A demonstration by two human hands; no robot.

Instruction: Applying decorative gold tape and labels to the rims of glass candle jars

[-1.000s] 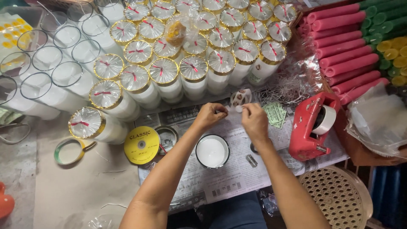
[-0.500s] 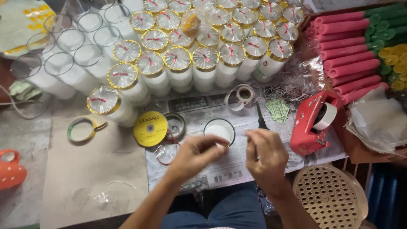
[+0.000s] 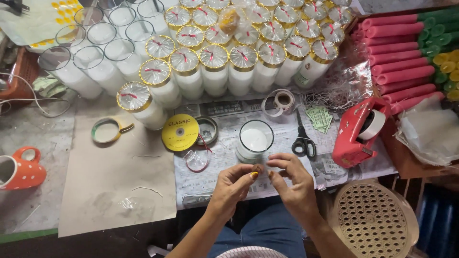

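My left hand (image 3: 233, 185) and my right hand (image 3: 289, 176) meet at the near edge of the newspaper-covered table (image 3: 224, 157). Their fingertips pinch a small round brownish sticker (image 3: 258, 168) between them. Just beyond the fingers stands an uncovered glass candle (image 3: 255, 138) filled with white wax. A roll of stickers (image 3: 282, 101) lies farther back, and black-handled scissors (image 3: 302, 138) lie to the right of the glass candle.
Wrapped candles (image 3: 213, 58) with gold rims and red ties crowd the back, bare glass candles (image 3: 91, 38) at back left. Also around: a yellow ribbon spool (image 3: 180, 132), a red tape dispenser (image 3: 356, 134), pink candles (image 3: 397, 48), an orange mug (image 3: 19, 172), a woven stool (image 3: 375, 220).
My hands came from beside the sticker roll toward me, parted, and now meet again in front of the glass candle. The view has shifted, and the scissors now show.
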